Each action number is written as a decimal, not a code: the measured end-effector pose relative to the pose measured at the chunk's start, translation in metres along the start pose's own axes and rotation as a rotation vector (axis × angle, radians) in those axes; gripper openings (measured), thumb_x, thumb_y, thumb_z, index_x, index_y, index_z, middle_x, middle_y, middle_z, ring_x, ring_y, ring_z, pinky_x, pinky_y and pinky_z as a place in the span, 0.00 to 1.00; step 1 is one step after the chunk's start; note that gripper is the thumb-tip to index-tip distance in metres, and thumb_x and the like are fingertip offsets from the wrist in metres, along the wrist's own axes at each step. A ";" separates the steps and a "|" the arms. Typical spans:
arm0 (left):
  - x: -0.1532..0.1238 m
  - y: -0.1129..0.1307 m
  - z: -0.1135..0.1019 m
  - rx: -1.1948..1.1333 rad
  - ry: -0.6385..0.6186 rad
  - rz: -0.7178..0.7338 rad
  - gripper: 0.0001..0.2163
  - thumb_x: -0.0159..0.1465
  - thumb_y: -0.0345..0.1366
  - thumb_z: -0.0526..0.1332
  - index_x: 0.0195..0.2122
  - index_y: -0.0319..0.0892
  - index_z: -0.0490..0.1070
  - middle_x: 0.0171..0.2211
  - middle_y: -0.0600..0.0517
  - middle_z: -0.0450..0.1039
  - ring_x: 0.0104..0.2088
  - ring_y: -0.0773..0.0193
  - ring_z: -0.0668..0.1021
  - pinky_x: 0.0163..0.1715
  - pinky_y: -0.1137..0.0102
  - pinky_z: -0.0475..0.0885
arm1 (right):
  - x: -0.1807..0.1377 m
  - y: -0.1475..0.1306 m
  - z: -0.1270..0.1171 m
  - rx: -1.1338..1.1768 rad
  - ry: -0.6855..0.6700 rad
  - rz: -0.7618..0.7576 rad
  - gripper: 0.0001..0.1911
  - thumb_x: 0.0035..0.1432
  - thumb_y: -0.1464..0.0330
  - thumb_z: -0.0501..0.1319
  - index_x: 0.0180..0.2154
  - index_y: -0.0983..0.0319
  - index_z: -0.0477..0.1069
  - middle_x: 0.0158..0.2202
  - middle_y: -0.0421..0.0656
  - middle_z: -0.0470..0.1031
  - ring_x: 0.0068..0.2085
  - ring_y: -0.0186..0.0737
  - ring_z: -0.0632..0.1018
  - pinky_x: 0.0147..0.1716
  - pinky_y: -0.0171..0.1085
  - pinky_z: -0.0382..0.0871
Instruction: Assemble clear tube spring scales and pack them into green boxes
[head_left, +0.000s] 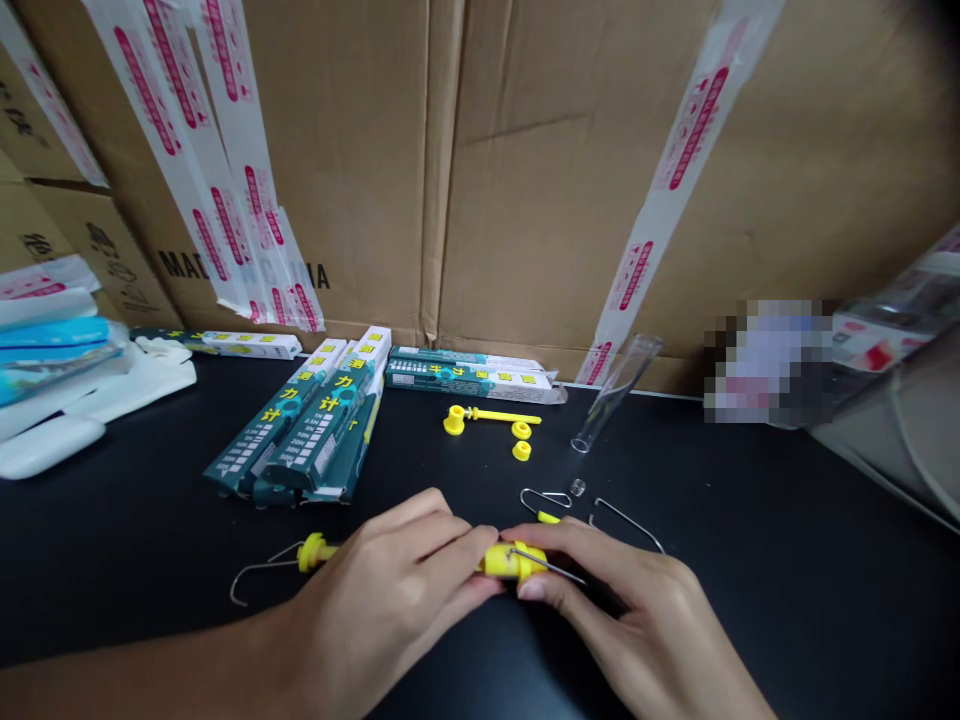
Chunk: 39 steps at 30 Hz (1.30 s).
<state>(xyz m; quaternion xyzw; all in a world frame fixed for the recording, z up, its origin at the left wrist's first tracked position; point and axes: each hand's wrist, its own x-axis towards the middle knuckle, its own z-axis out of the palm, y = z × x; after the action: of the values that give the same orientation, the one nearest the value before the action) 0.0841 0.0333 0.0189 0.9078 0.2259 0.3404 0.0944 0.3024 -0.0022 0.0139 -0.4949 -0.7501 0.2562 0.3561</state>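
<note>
Both my hands meet low in the middle of the black table. My left hand is closed round a yellow spring-scale body, whose yellow end cap and wire hook stick out to the left. My right hand pinches the scale's right end, where a thin wire hook lies against it. Just beyond lie loose wire hooks, a small spring, a yellow rod with cap, two yellow caps and a clear plastic tube.
Green and white product boxes lie in a fan at centre left, with more along the cardboard cartons behind. White foam trays and blue packs sit at the far left. A pixelated patch and a clear-wrapped box are at right.
</note>
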 end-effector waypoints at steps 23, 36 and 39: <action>0.001 0.004 0.003 0.476 -0.017 -0.012 0.16 0.79 0.38 0.41 0.47 0.40 0.67 0.30 0.53 0.77 0.26 0.57 0.82 0.20 0.62 0.74 | 0.001 0.005 0.002 0.375 -0.002 0.227 0.19 0.62 0.58 0.69 0.54 0.50 0.75 0.33 0.36 0.79 0.29 0.35 0.79 0.29 0.30 0.75; 0.003 0.007 -0.004 0.461 0.044 0.035 0.18 0.79 0.43 0.41 0.55 0.42 0.67 0.33 0.55 0.82 0.30 0.60 0.83 0.25 0.66 0.74 | -0.001 -0.001 -0.004 0.045 0.076 0.029 0.13 0.62 0.71 0.68 0.47 0.51 0.77 0.40 0.37 0.82 0.33 0.36 0.82 0.35 0.30 0.79; 0.003 0.008 -0.007 0.506 0.045 0.068 0.18 0.80 0.38 0.40 0.54 0.44 0.70 0.39 0.55 0.84 0.32 0.61 0.84 0.27 0.67 0.75 | 0.001 -0.001 -0.005 0.072 0.069 0.023 0.13 0.62 0.71 0.67 0.48 0.52 0.77 0.43 0.39 0.82 0.37 0.37 0.83 0.35 0.29 0.80</action>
<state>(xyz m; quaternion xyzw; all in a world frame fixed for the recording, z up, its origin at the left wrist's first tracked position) 0.0841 0.0281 0.0287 0.9019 0.2751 0.2962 -0.1523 0.3055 -0.0014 0.0178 -0.4988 -0.7220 0.2700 0.3962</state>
